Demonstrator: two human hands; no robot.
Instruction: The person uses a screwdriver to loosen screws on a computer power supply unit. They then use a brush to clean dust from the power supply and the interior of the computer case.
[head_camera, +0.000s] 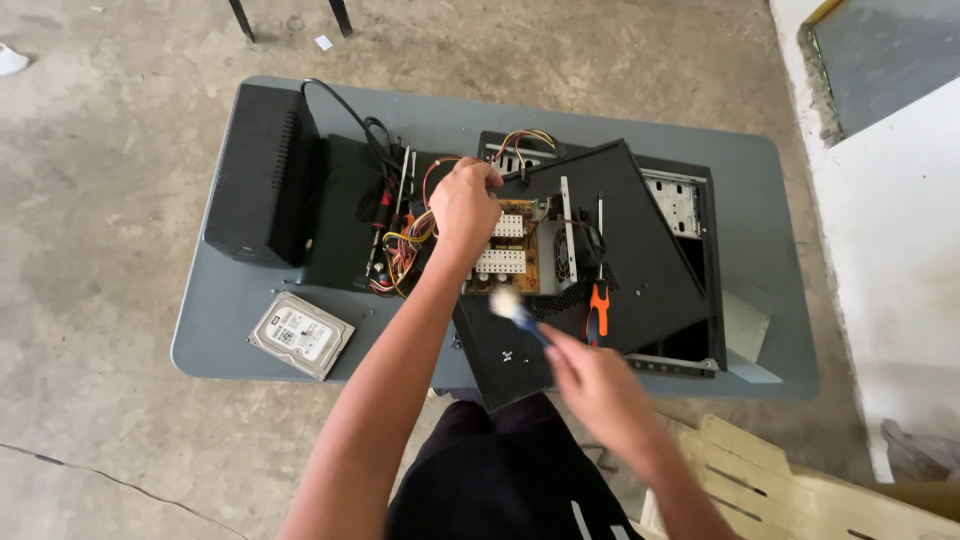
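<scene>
An opened power supply unit (520, 250), its circuit board and white heat sinks exposed, lies on a black side panel (620, 260) just under the left hand (465, 205), which grips its upper edge. The right hand (590, 385) is closed around a small blue-handled brush (515, 310), whose pale bristles touch the unit's near side. An orange-handled screwdriver (598, 300) rests just beyond the right hand. A hard drive (300, 335) sits well left of both hands on the grey table (780, 300).

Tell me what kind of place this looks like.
Probably an informal computer-repair spot, maybe a home yard or garage: bare concrete floor, a grey folding table holding an opened PC case, a loose hard drive and a screwdriver.
</scene>
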